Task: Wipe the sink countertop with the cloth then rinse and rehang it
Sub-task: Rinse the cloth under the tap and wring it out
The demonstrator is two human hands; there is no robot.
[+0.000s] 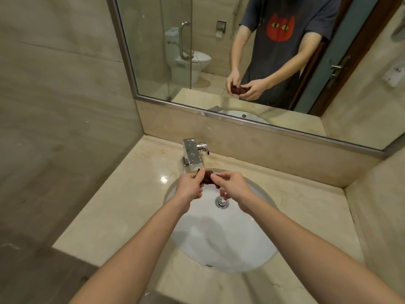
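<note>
A small dark reddish-brown cloth (208, 178) is bunched up over the back of the white sink basin (230, 244), just below the chrome faucet (192, 154). My left hand (189, 186) pinches its left end and my right hand (233, 186) pinches its right end. Both hands hover above the basin near the drain (221, 202). No running water is visible from the spout. The beige marble countertop (122, 209) surrounds the basin.
A large mirror (219, 62) hangs above the backsplash and reflects a person, a toilet and a door. A wall stands close on the left and another on the right. The counter's front edge runs along the lower left.
</note>
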